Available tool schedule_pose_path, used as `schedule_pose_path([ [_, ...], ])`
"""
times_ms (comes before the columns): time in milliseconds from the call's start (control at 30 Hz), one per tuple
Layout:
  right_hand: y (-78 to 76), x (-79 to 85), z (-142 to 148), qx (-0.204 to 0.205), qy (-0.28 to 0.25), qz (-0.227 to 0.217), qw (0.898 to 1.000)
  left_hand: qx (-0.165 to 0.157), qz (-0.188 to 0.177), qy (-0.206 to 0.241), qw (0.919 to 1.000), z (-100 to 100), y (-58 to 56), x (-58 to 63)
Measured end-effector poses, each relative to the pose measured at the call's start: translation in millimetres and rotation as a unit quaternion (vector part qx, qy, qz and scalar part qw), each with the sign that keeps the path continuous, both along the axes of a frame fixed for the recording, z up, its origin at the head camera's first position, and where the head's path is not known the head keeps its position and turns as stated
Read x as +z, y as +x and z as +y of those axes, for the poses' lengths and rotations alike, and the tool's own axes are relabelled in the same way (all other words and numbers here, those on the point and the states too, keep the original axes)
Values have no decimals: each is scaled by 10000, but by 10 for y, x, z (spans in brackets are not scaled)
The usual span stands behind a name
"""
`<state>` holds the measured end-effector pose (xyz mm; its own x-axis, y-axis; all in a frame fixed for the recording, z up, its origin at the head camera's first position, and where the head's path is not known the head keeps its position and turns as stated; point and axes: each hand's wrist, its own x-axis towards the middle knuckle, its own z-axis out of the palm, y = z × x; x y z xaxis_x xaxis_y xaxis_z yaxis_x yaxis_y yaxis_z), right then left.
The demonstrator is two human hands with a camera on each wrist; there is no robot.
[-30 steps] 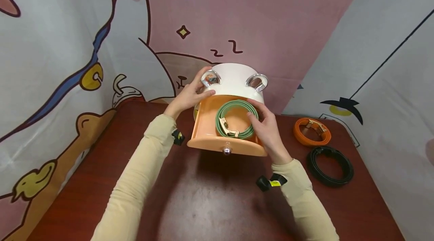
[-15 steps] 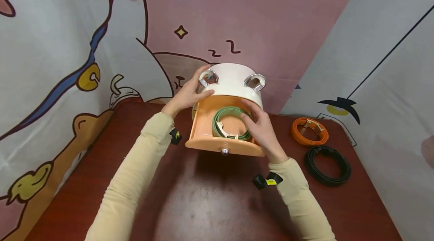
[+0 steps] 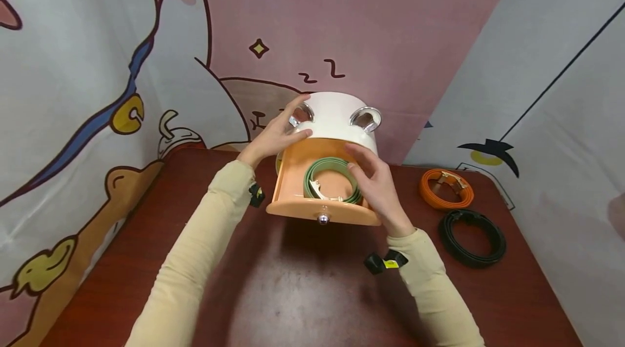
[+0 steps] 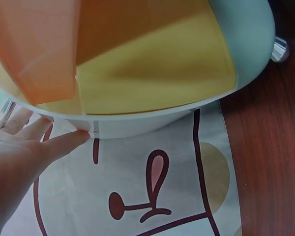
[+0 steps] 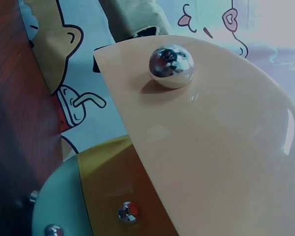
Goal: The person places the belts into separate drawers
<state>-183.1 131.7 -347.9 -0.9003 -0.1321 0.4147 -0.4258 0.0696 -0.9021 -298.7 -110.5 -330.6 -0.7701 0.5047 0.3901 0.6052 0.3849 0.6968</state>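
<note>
A coiled green belt (image 3: pixel 310 181) with a gold-toned buckle lies in the pulled-out orange drawer (image 3: pixel 293 209), near its front panel. The drawer belongs to a white-topped cabinet (image 3: pixel 334 114) with silver ring ears. My left hand (image 3: pixel 273 135) rests on the cabinet's top left, thumb at the front edge and index finger behind the left ear. In the left wrist view its fingertips (image 4: pixel 78 136) touch the white side. My right hand (image 3: pixel 378 181) reaches into the drawer's right side, thumb and fingers apart, the thumb tip at the belt's edge. The right wrist view shows the drawer front instead of that hand.
A coiled orange belt (image 3: pixel 429 191) and a coiled black belt (image 3: pixel 498 246) lie on the right of the reddish-brown table (image 3: pixel 288 293). Yellow (image 5: pixel 103 172) and green (image 5: pixel 59 196) lower tiers with silver knobs sit under the drawer. A cartoon-printed cloth (image 3: pixel 390 38) hangs close behind.
The green belt has gone lower and slightly left, down into the drawer, and my right hand has let go of it. My left index finger has shifted onto the cabinet's top.
</note>
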Motion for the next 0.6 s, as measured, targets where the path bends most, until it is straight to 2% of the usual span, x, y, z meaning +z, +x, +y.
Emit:
schedule_pose_path([
  [133, 38, 27, 4, -41, 79, 245, 9997, -65, 72, -5, 10000, -2, -15, -2],
  [333, 131, 72, 32, -138, 475, 391, 9980, -119, -17, 131, 9998, -1, -11, 4],
  [467, 204, 105, 53, 187, 442, 416, 9980, -130, -162, 160, 9997, -1, -2, 7],
  [600, 260, 156, 54, 529, 363, 417, 9971, 18, -246, -44, 9997, 0, 8, 9],
])
